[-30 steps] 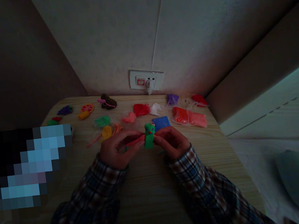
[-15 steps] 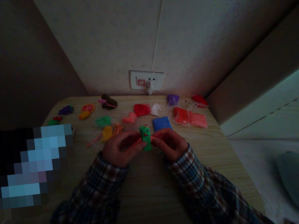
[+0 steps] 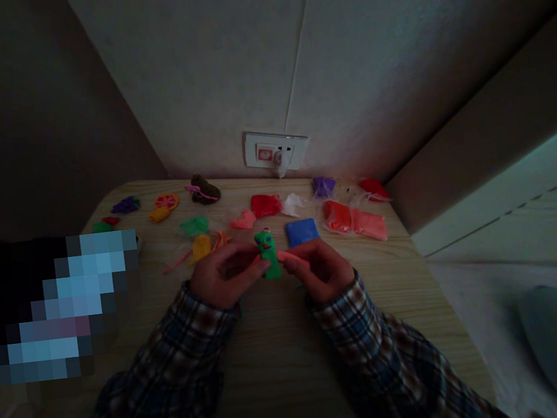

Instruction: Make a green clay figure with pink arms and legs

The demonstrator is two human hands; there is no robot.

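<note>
A small green clay figure [image 3: 271,265] stands upright over the middle of the table, with dark eye spots and a red bit on its face. My left hand [image 3: 220,277] pinches it from the left between thumb and fingers. From its right side a pink clay strip [image 3: 289,257] stretches across to my right hand [image 3: 330,271], whose thumb and fingers are closed on it. Just beyond my right fingers lies a blue clay block [image 3: 302,231]. Behind my left hand are a yellow clay lump [image 3: 201,247] and a green clay packet [image 3: 194,226].
Along the back of the wooden table [image 3: 275,357] lie red clay [image 3: 265,205], purple clay [image 3: 323,187], wrapped red clay [image 3: 338,216] and a brown clay piece [image 3: 205,190]. A wall socket [image 3: 276,151] holds a plug. A pixelated screen-like patch [image 3: 63,307] covers the left.
The green figure has shifted slightly left with my left hand. My right hand has drawn a little to the right, and more of the pink strip shows between them.
</note>
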